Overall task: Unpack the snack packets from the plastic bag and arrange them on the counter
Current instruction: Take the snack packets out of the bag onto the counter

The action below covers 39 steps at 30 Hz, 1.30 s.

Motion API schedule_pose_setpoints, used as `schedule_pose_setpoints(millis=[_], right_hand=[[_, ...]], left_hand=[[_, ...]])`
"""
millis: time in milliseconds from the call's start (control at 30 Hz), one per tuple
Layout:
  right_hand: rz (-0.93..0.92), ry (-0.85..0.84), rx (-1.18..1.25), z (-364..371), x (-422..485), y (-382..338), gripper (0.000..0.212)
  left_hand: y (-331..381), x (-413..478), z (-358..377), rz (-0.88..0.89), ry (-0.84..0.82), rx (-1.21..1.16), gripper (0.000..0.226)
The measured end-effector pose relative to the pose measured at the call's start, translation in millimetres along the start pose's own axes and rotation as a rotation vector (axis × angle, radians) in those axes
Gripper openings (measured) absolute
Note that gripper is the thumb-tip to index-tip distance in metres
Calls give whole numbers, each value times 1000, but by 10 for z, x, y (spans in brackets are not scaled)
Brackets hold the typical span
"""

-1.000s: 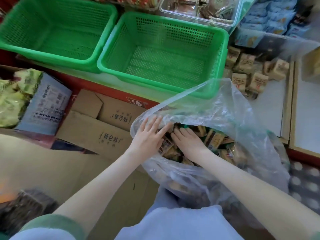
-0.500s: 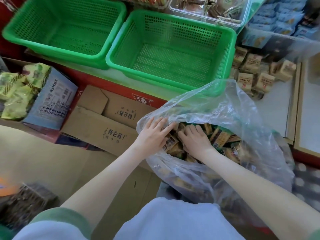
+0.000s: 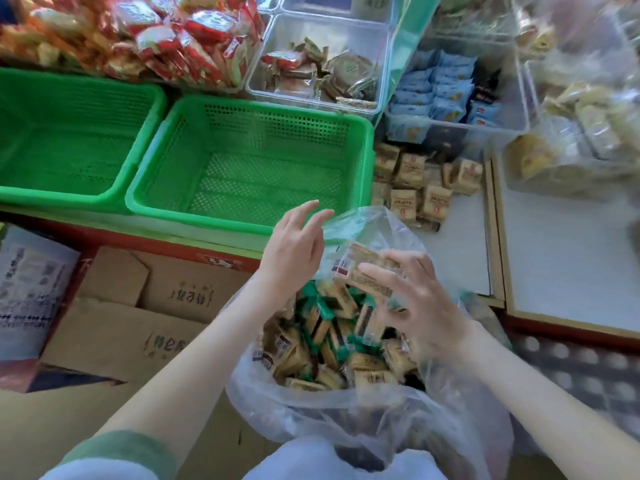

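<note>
Slipping is the main risk for the stacked packets (image 3: 369,271), which sit just above the mouth of the plastic bag (image 3: 346,420) in the right hand (image 3: 422,306). Its fingers are spread wide and curled loosely over glossy wrappers rather than clamped, so one could slide out and drop onto the loose packets (image 3: 329,341) heaped inside, or fall outside the rim. The bag's thin film sags and could fold across the opening or catch the wrist. The left hand (image 3: 294,251) hovers beside the upper rim, fingers straight and slightly apart; whether it touches the film I cannot tell, so the bag may be unsupported. Reaching the counter (image 3: 460,244) also means clearing the green basket (image 3: 249,223).
</note>
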State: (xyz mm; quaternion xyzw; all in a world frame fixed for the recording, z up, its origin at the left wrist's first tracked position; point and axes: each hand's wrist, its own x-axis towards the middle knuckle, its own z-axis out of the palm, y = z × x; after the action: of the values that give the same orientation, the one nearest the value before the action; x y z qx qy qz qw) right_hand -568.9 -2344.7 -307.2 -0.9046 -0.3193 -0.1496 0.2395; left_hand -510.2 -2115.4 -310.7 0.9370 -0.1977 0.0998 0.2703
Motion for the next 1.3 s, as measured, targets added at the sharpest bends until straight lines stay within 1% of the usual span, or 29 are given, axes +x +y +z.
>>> schedule_pose_setpoints(millis=[100,200,267,333,400,533,567,600,700,767,867,900,967,1033,1100,1167,1200,1300], right_hand=[[328,151,82,-154,55,334,49],[645,194,66,-220,190,833,51],[762,182,10,-213,287,1196,49],[816,119,-28,-186,406,1515,50],[831,61,-87,-127,528,1775,51],[874,44,-197,80,755,2198,53],[895,-7,-210,140,790,2295,56],[917,-92,-222,205,806,2384,61],[962,-385,-234,398,755,2549,76],[960,-464,-238,474,717,2580,78],[975,-469,-232,425,738,2503,71],[972,-424,-223,381,752,2441,70],[921,-243,-194,291,772,2246,67],[789,-103,-186,222,757,1964,63],[623,-30,-203,206,692,1628,59],[472,30,-220,234,603,1222,56],[394,32,-218,270,552,995,55],[143,-16,-144,476,366,252,55]], left_hand=[[165,466,291,-54,-105,23,44],[277,886,592,-80,-191,42,48],[277,1078,771,-100,-258,105,51],[192,1175,940,-143,-310,156,55],[99,1221,1038,-186,-342,142,55],[2,1278,1144,-191,-415,64,54],[-7,1281,1151,-183,-409,49,54],[-19,1282,1155,-174,-402,38,54],[-34,1275,1158,-161,-410,18,53],[-43,1283,1164,-166,-415,15,52],[-32,1291,1151,-161,-425,29,51],[-21,1291,1137,-160,-434,37,51],[-7,1286,1085,-162,-443,45,50],[4,1241,999,-173,-450,52,51],[7,1125,876,-170,-446,74,52],[21,937,686,-174,-404,38,49],[21,806,577,-151,-347,3,47],[-30,309,238,14,-129,-25,40]])
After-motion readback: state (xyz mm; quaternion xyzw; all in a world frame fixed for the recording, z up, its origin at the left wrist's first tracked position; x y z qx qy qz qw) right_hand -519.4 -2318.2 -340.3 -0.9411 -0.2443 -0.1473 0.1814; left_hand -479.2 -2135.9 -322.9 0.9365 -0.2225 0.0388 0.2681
